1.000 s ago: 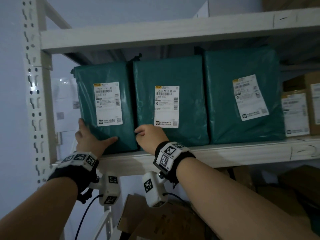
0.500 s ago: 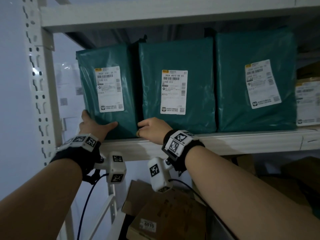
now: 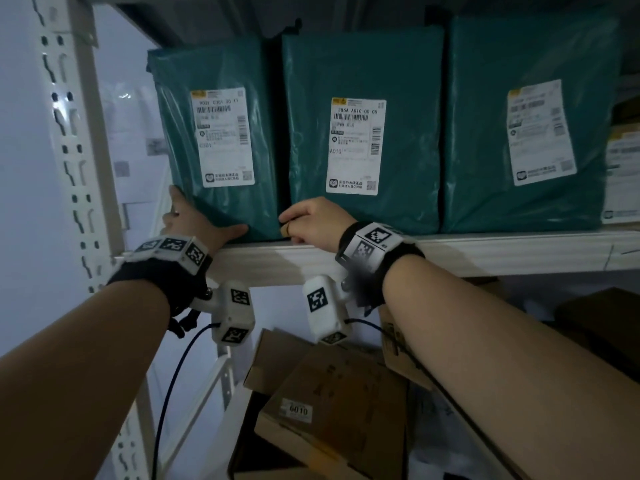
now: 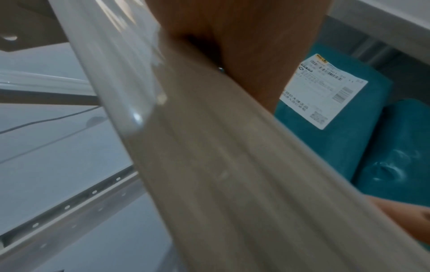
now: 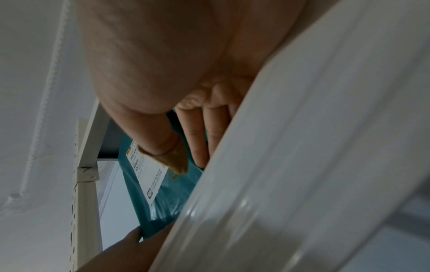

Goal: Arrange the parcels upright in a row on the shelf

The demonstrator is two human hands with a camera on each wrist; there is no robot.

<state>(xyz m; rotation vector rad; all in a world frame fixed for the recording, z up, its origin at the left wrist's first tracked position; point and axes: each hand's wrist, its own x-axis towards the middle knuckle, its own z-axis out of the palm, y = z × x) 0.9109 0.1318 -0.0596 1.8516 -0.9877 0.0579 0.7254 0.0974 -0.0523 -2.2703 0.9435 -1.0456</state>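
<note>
Hands first: our left hand point(image 3: 194, 223) lies open, fingers up the side and thumb along the front, bracing the seven o'clock corner of the left parcel point(image 3: 221, 140); our right hand point(image 3: 311, 220) pinches its five o'clock corner. Both have stayed there this past second and the parcel has barely shifted. It stands on the shelf point(image 3: 485, 251) just beside the middle parcel point(image 3: 360, 133), so we judge the row nearly settled.

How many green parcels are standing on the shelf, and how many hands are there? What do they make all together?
Green parcels: 3 (left parcel, middle parcel, right parcel)
Hands: 2 (left hand, right hand)
Total: 5
</note>
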